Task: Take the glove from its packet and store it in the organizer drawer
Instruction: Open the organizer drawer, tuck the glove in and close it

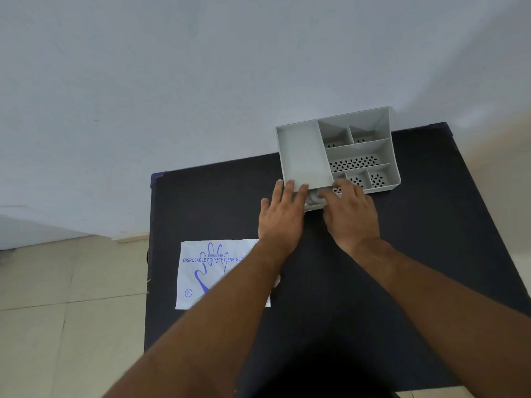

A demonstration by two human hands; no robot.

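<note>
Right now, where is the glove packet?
In the head view, the packet lies flat at the table's left edge, nearer the person than the organizer, partly under the left forearm.

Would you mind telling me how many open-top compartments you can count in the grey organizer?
7: one large at the left, two at the back, one long in the middle, three small along the front. The hands may hide more.

dark table (pixel 431 225), pale wall (pixel 172 81), perhaps tiled floor (pixel 71 311)
</note>
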